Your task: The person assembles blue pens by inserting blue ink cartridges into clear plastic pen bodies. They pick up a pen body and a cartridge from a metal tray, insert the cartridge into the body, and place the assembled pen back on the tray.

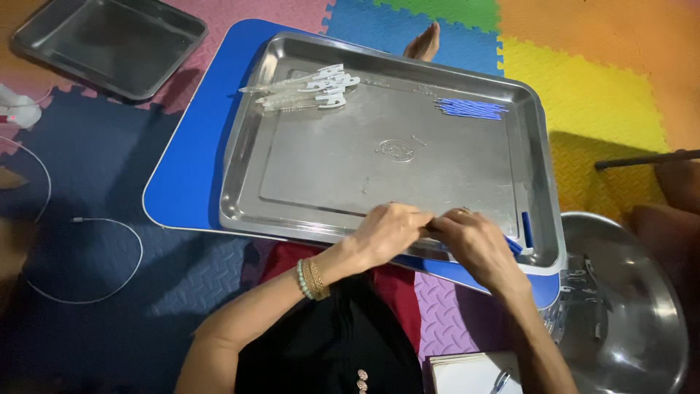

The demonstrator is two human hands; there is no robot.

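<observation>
While my left hand [386, 232] meets my right hand [474, 241] at the near rim of the steel tray [321, 175], their fingers pinch a small blue piece [513, 245] together; blue sticks [470, 109] lie far right.

We're seeing even, fairly bright overhead light. The steel tray [394, 153] is throwing soft, diffuse glare, and shadows are pooling dark at lower left. Hands are blurring slightly; edges are showing mild wide-angle distortion.
</observation>
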